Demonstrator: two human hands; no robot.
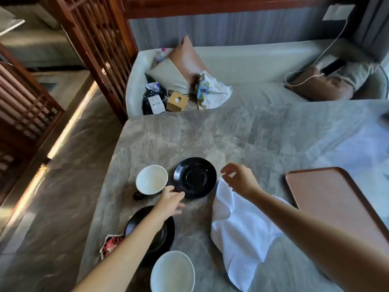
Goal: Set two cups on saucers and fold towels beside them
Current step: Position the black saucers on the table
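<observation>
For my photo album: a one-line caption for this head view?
Left hand at the far black saucer, right hand above a white towel; both cups still off saucers.

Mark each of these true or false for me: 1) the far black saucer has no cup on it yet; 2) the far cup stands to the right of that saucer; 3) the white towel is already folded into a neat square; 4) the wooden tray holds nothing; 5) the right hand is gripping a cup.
1) True. The far saucer is bare.
2) False. The far cup stands on the table to the left of that saucer.
3) False. The white towel lies loose and rumpled under the right arm.
4) True. The wooden tray holds nothing.
5) False. The right hand hovers open over the towel's corner; the left hand is at the saucer's near edge.
</observation>
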